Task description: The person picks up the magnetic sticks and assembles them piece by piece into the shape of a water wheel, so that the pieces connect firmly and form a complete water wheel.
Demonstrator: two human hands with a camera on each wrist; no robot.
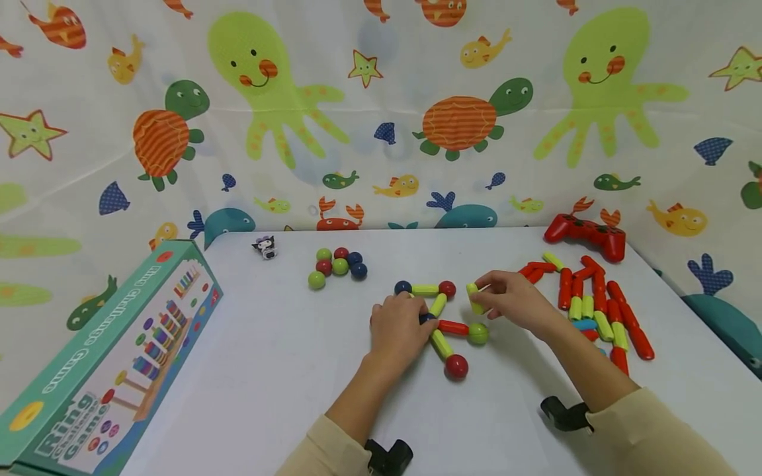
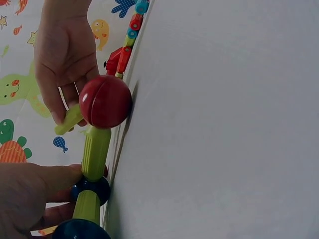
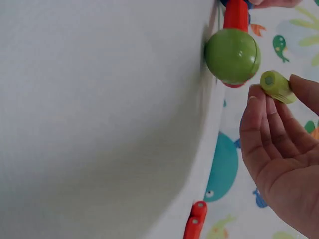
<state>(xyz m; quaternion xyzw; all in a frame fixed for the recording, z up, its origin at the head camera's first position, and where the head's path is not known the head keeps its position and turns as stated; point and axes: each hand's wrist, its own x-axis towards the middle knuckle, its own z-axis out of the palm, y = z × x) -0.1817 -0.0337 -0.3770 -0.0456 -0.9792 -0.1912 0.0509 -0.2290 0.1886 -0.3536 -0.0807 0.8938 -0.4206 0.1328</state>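
**Ana:** What have I got in each hand right now?

**Me:** My right hand [image 1: 516,305] pinches a short yellow-green rod [image 1: 474,298] between thumb and fingertips; the right wrist view shows its round end poking out past my fingers [image 3: 269,114]. My left hand [image 1: 400,328] lies over the rod-and-ball figure [image 1: 443,325], fingers curled down on the dark blue ball [image 2: 90,189] at its hub, pinning it to the white table [image 1: 268,370].

**Ana:** Where is that rod relative to the figure?

**Me:** Just right of the figure's upper red ball [image 1: 447,288] and above its green ball [image 1: 478,333], lifted off the table, touching neither as far as I can tell.

**Ana:** So how do I place it cleanly?

**Me:** My judgement: keep the hub pressed flat so the figure doesn't swing when a new piece snaps on. Bring the rod in end-first, in line with whichever ball takes it, and low to the table, so it doesn't knock the ball sideways. These balls look free to roll; the lower red ball [image 1: 456,365] hangs at the end of a single rod and would be the first to swing away.

**Ana:** Anything near enough to get in the way?

**Me:** The pile of spare rods [image 1: 595,311] lies right of the figure, under my right forearm's reach, so I'd keep that wrist lifted. The cluster of loose balls [image 1: 336,266] is up and left of the figure, well apart.
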